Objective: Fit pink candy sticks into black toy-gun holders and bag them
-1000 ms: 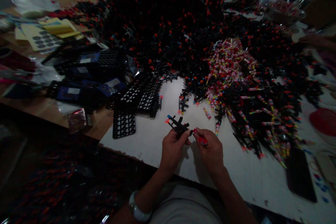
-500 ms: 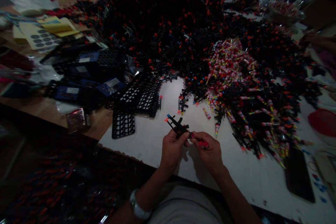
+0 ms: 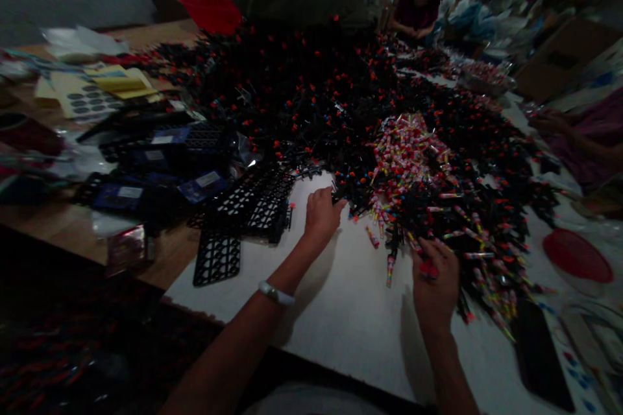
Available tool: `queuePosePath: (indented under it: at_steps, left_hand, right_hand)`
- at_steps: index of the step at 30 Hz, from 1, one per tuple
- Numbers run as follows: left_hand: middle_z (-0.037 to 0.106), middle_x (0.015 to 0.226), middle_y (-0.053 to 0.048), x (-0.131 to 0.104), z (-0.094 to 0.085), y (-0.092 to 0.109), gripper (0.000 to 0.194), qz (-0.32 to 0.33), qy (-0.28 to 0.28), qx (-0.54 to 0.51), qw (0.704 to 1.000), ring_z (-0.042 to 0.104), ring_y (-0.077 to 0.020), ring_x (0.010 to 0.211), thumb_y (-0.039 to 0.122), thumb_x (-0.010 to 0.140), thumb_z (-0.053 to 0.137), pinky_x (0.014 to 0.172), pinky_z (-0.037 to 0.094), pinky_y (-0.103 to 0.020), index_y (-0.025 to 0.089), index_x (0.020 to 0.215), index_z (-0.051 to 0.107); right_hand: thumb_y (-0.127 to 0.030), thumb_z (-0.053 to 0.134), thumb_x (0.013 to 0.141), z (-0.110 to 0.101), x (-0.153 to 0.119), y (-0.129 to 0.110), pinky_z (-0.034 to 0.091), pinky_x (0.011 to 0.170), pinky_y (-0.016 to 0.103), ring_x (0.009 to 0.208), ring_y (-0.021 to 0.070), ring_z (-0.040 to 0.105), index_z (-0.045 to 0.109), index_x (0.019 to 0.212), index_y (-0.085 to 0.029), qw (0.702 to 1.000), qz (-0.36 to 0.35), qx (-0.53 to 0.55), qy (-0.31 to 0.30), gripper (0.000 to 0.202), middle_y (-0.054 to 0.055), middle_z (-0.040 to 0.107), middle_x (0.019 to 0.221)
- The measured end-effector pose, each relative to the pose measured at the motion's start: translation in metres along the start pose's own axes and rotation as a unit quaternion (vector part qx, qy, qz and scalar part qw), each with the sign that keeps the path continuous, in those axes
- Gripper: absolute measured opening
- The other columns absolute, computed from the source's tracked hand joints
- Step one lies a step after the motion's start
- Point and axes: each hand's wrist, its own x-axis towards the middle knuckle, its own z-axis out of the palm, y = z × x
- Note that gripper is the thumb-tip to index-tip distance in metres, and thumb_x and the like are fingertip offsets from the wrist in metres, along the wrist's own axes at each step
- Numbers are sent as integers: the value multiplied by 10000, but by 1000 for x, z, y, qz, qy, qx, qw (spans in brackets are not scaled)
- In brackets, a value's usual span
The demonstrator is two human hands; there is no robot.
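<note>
Currently two, newly parted: left hand (image 3: 322, 215), finger closure unclear, black toy rifles (image 3: 349, 187) at one o'clock; right hand (image 3: 437, 285), four o'clock, fingers clamping red caps (image 3: 428, 269).

I count two hands of the worker here — one left hand (image 3: 322, 214), one right hand (image 3: 437, 285) — and one pale bracelet (image 3: 276, 293). At least one red-ended piece (image 3: 428, 270) shows in the right one. The black toy guns (image 3: 302, 91) are too many to number, and so are the candy tubes (image 3: 409, 149). One black tray (image 3: 217, 260) lies in front; the stacked trays (image 3: 253, 204) I can't tally. Four white labels (image 3: 207, 179), one red basin (image 3: 211, 11), one round red dish (image 3: 577, 255), one dark phone (image 3: 542, 353), one cardboard box (image 3: 567, 55) — and at least two co-workers (image 3: 596, 136).
</note>
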Motion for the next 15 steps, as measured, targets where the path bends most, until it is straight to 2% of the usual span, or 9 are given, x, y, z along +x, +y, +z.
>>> queuePosePath:
  at_steps: [3, 5, 7, 10, 12, 15]
  left_hand:
    - [612, 697, -73, 22, 7, -6, 136, 13, 5, 15, 1000, 556, -293, 888, 134, 615, 730, 843, 388, -417, 194, 651, 613]
    - [615, 670, -68, 18, 3, -10, 113, 30, 2, 9, 1000, 567, -277, 848, 117, 657, 678, 837, 387, -406, 205, 623, 616]
    - [649, 740, -74, 4, -6, -14, 92, 44, 0, 4, 999, 579, -258, 844, 134, 723, 608, 832, 393, -387, 211, 705, 655]
    - [679, 858, -65, -27, -24, -17, 162, 34, -24, -27, 999, 602, -219, 813, 214, 808, 530, 767, 434, -341, 209, 876, 676]
    - [680, 864, -60, -48, -34, -18, 191, 52, -60, -33, 996, 604, -205, 795, 238, 834, 512, 735, 451, -326, 201, 927, 675]
    - [676, 834, -71, -72, -43, -17, 208, 171, -90, 37, 980, 578, -217, 823, 177, 844, 505, 761, 445, -354, 194, 947, 685]
  right_hand:
    - [-331, 556, 819, 22, -24, -6, 524, 804, 410, 929, 223, 607, 564, 1137, -186, 982, 102, 117, -108, 350, 115, 600, 1047]
    - [-337, 531, 831, 31, -35, -14, 546, 730, 365, 843, 196, 642, 565, 1091, -188, 951, 165, 192, -177, 301, 93, 636, 996]
    - [-368, 549, 827, 33, -38, -22, 544, 638, 319, 778, 189, 662, 592, 1050, -182, 921, 213, 236, -224, 294, 80, 669, 939]
    - [-425, 619, 786, 31, -30, -33, 486, 493, 257, 688, 186, 667, 617, 1085, -173, 893, 261, 272, -244, 391, 65, 691, 850]
    - [-429, 642, 775, 29, -22, -39, 475, 500, 247, 624, 156, 646, 612, 1126, -182, 890, 263, 284, -242, 430, 40, 688, 808]
    - [-432, 650, 780, 30, -13, -45, 461, 523, 223, 506, 94, 568, 601, 1139, -198, 886, 262, 298, -239, 432, -16, 655, 705]
